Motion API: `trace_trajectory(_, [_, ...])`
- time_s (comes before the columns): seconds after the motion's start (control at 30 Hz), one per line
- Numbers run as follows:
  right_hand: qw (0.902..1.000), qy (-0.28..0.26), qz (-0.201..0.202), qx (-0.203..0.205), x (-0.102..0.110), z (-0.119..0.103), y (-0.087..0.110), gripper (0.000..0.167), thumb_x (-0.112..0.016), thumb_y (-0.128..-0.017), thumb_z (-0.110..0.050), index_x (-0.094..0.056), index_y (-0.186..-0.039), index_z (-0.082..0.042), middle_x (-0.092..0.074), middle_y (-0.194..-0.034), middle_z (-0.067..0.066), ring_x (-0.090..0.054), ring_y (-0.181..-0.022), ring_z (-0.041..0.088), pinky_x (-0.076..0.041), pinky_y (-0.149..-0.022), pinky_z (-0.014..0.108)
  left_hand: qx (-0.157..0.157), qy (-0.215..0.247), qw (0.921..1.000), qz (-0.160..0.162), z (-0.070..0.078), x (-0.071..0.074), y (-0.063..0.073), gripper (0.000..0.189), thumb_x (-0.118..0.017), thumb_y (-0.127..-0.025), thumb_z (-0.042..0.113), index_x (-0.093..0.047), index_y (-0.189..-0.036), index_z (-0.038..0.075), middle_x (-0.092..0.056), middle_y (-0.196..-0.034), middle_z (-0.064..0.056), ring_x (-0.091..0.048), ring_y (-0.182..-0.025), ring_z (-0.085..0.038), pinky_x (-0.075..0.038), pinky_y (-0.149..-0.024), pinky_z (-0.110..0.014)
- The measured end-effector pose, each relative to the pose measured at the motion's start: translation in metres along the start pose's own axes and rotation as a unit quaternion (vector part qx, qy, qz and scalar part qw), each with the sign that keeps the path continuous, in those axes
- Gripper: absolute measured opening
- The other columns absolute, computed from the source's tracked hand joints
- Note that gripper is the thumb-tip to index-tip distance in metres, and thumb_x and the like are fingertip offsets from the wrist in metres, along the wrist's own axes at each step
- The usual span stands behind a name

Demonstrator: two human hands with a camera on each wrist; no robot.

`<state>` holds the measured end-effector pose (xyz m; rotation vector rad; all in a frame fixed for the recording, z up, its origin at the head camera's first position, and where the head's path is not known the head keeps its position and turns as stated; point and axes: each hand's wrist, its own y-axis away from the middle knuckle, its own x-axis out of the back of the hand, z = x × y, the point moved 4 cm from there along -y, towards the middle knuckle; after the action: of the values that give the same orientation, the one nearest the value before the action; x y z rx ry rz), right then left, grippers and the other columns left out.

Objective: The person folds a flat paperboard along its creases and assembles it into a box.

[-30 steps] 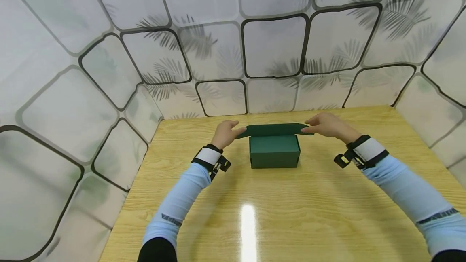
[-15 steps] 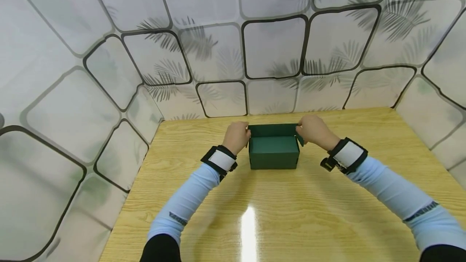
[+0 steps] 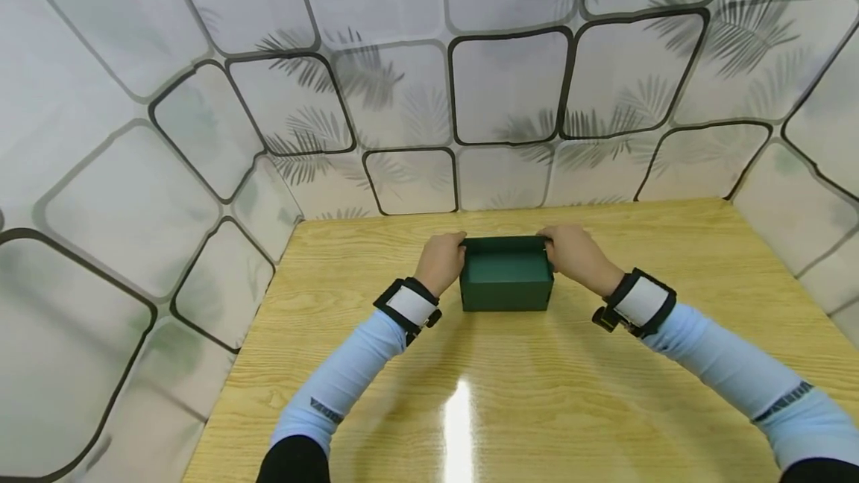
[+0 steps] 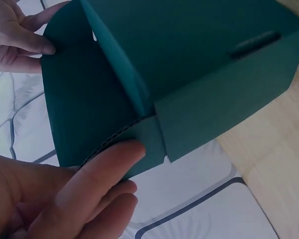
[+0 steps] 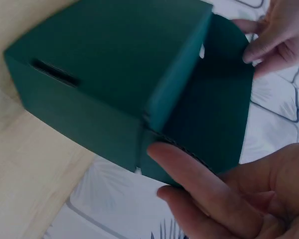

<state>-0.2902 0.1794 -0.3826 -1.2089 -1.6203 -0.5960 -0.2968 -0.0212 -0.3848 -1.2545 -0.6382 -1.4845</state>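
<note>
A dark green cardboard box point(image 3: 506, 297) stands on the table. Its long back flap point(image 3: 506, 244) is raised, with a small tab folded in at each end. My left hand point(image 3: 441, 263) pinches the flap's left end; in the left wrist view a finger lies along the side tab point(image 4: 145, 142). At the other end my right hand point(image 3: 577, 256) pinches the opposite side tab point(image 5: 154, 164), seen in the right wrist view. Each box side has a narrow slot point(image 4: 256, 45). Part of each tab is hidden behind the fingers.
The light wood table point(image 3: 550, 401) reaches back to a patterned cloth wall point(image 3: 506, 88), with more cloth at the left and right. A bright reflection lies on the tabletop in front of the box.
Both hands have come inward, and the tabs that stuck out sideways are now folded in. The flap has tipped lower toward the box, which stays in place.
</note>
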Motion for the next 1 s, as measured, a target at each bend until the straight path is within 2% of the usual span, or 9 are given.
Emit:
trace_trajectory(0.17, [0.9991, 0.022, 0.035, 0.012, -0.006, 0.000, 0.009, 0.029, -0.050, -0.090, 0.000, -0.058, -0.117, 0.008, -0.062, -0.065, 0.014, -0.034, -0.040, 0.009, -0.026, -0.044, 0.022, -0.013, 0.006, 0.9997, 0.018, -0.002, -0.006, 0.011, 0.030, -0.053, -0.092, 0.009, -0.060, -0.121, 0.003, -0.070, -0.081, -0.012, -0.044, -0.043, -0.009, -0.028, -0.042, -0.016])
trace_trajectory(0.27, [0.9970, 0.036, 0.064, 0.022, -0.014, 0.001, 0.018, 0.034, -0.053, -0.091, -0.005, -0.055, -0.124, 0.005, -0.048, -0.048, 0.004, -0.029, -0.037, 0.009, -0.023, -0.042, 0.021, -0.035, -0.009, 0.9978, 0.057, -0.004, -0.013, 0.021, 0.032, -0.053, -0.093, 0.011, -0.058, -0.123, 0.003, -0.070, -0.079, -0.010, -0.054, -0.047, -0.010, -0.038, -0.043, -0.017])
trace_trajectory(0.33, [0.9929, 0.052, 0.098, 0.044, -0.021, 0.001, 0.026, 0.039, -0.057, -0.090, -0.011, -0.053, -0.125, 0.004, -0.058, -0.057, 0.008, -0.040, -0.038, 0.012, -0.034, -0.043, 0.023, -0.055, -0.019, 0.9935, 0.097, -0.006, -0.019, 0.029, 0.033, -0.054, -0.093, 0.014, -0.057, -0.124, 0.004, -0.071, -0.090, -0.010, -0.065, -0.059, -0.015, -0.048, -0.049, -0.020])
trace_trajectory(0.43, [0.9838, 0.063, 0.151, 0.073, -0.032, 0.004, 0.036, 0.050, -0.066, -0.084, -0.018, -0.052, -0.126, 0.004, -0.068, -0.095, 0.020, -0.065, -0.067, 0.026, -0.051, -0.072, 0.044, -0.089, -0.039, 0.9828, 0.157, -0.007, -0.028, 0.041, 0.036, -0.055, -0.093, 0.020, -0.057, -0.124, 0.004, -0.067, -0.111, -0.010, -0.069, -0.076, -0.019, -0.054, -0.061, -0.026])
trace_trajectory(0.5, [0.9790, 0.078, 0.170, 0.081, -0.040, 0.006, 0.042, 0.058, -0.070, -0.079, -0.024, -0.052, -0.127, 0.004, -0.059, -0.120, 0.024, -0.062, -0.098, 0.034, -0.038, -0.091, 0.063, -0.101, -0.057, 0.9777, 0.175, -0.008, -0.034, 0.047, 0.040, -0.056, -0.092, 0.027, -0.057, -0.125, 0.005, -0.064, -0.117, -0.010, -0.068, -0.085, -0.020, -0.055, -0.068, -0.028])
trace_trajectory(0.57, [0.9782, 0.088, 0.171, 0.079, -0.047, 0.010, 0.049, 0.065, -0.071, -0.077, -0.032, -0.051, -0.128, 0.002, -0.054, -0.128, 0.022, -0.051, -0.118, 0.037, -0.025, -0.095, 0.071, -0.107, -0.092, 0.9746, 0.174, -0.009, -0.043, 0.053, 0.045, -0.057, -0.091, 0.033, -0.056, -0.127, 0.006, -0.062, -0.121, -0.009, -0.067, -0.094, -0.020, -0.054, -0.075, -0.028])
trace_trajectory(0.63, [0.9778, 0.103, 0.165, 0.078, -0.054, 0.012, 0.055, 0.070, -0.064, -0.080, -0.046, -0.050, -0.130, 0.001, -0.051, -0.131, 0.020, -0.044, -0.125, 0.037, -0.021, -0.095, 0.074, -0.109, -0.120, 0.9721, 0.170, -0.011, -0.050, 0.058, 0.049, -0.057, -0.090, 0.037, -0.055, -0.128, 0.007, -0.059, -0.125, -0.008, -0.062, -0.106, -0.021, -0.052, -0.084, -0.029])
trace_trajectory(0.8, [0.9763, 0.123, 0.159, 0.080, -0.067, 0.015, 0.063, 0.082, -0.035, -0.085, -0.065, -0.046, -0.134, -0.001, -0.046, -0.137, 0.018, -0.040, -0.129, 0.034, -0.018, -0.096, 0.074, -0.121, -0.131, 0.9675, 0.179, -0.013, -0.060, 0.067, 0.052, -0.058, -0.089, 0.038, -0.053, -0.129, 0.005, -0.056, -0.128, -0.010, -0.062, -0.108, -0.021, -0.051, -0.086, -0.029])
trace_trajectory(1.0, [0.9707, 0.126, 0.180, 0.097, -0.075, 0.016, 0.064, 0.075, -0.073, -0.073, -0.034, -0.046, -0.132, 0.005, -0.046, -0.135, 0.023, -0.047, -0.122, 0.036, -0.023, -0.096, 0.071, -0.129, -0.113, 0.9672, 0.188, -0.011, -0.062, 0.070, 0.052, -0.060, -0.088, 0.034, -0.053, -0.128, 0.001, -0.056, -0.128, -0.014, -0.064, -0.101, -0.021, -0.052, -0.081, -0.029])
